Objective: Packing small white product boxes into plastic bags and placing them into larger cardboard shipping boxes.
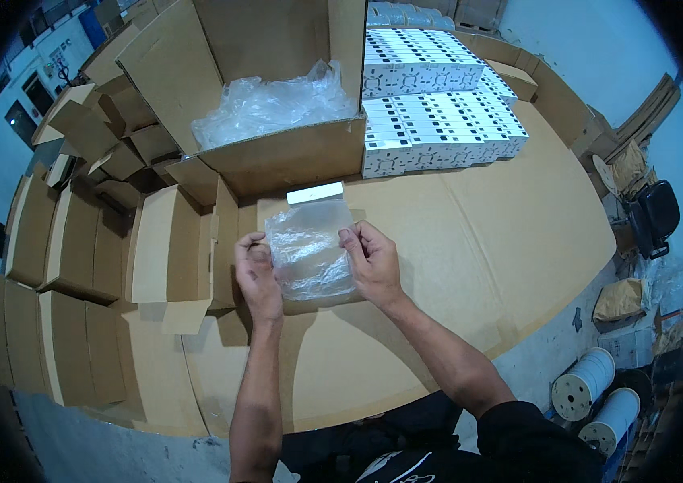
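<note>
Both forearms enter from the lower edge and converge over the middle of the table (470, 241), which is covered with cardboard sheet. The left hand (257, 278) is closed on the left edge of a clear plastic bag (309, 249), thumb on top and fingers curled under. The right hand (372, 262) is closed on the bag's right edge in the same pinch, knuckles toward the camera. The bag is held flat between the two hands, just above the table surface, its mouth toward the far side. The bag is crinkled and translucent; its contents cannot be made out.

A small white box (315, 193) lies on the table just beyond the bag's far edge, apart from both hands. Directly behind it stands a large open carton (293, 153) with its flaps raised. A heap of loose clear plastic (273, 105) fills the carton's interior. To the right of the carton, stacked rows of white boxes (438, 113) sit on the table in two tiers, touching the carton's right wall.

Left of the hands, flattened and open cartons (76, 241) stand and lie in a row along the table's edge. On the floor at lower right are two white cable spools (591, 386). A black chair (655, 213) and brown paper sacks (621, 299) stand farther right. Nothing lies between the hands and the white box.
</note>
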The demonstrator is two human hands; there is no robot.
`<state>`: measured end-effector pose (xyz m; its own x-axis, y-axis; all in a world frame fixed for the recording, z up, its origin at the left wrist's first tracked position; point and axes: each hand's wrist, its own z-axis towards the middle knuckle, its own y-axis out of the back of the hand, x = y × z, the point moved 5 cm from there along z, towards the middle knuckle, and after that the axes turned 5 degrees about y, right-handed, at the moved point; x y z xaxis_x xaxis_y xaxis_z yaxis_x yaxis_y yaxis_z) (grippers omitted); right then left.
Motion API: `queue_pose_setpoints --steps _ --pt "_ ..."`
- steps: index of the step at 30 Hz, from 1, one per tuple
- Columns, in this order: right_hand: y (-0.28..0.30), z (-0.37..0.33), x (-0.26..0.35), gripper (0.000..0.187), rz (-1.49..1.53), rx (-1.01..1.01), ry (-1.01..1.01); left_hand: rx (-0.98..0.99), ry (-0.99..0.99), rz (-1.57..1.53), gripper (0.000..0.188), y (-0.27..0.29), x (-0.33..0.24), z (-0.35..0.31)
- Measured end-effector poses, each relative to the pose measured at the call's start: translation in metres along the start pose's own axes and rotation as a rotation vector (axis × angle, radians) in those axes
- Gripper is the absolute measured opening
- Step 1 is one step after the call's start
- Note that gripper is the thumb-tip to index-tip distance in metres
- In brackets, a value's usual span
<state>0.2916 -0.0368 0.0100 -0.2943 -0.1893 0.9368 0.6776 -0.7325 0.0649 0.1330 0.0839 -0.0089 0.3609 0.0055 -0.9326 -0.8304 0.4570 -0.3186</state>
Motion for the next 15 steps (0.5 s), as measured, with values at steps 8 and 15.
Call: queue_pose_setpoints --steps 8,15 --pt "0.012 0.009 -0.020 0.020 -0.002 0.075 -0.087 0.237 0.332 0.187 0.023 -0.030 0.012 -0.008" --pt "0.054 0.034 0.040 0.013 -0.294 -0.213 0.296 0.280 0.319 0.325 0.022 -0.039 0.004 -0.010"
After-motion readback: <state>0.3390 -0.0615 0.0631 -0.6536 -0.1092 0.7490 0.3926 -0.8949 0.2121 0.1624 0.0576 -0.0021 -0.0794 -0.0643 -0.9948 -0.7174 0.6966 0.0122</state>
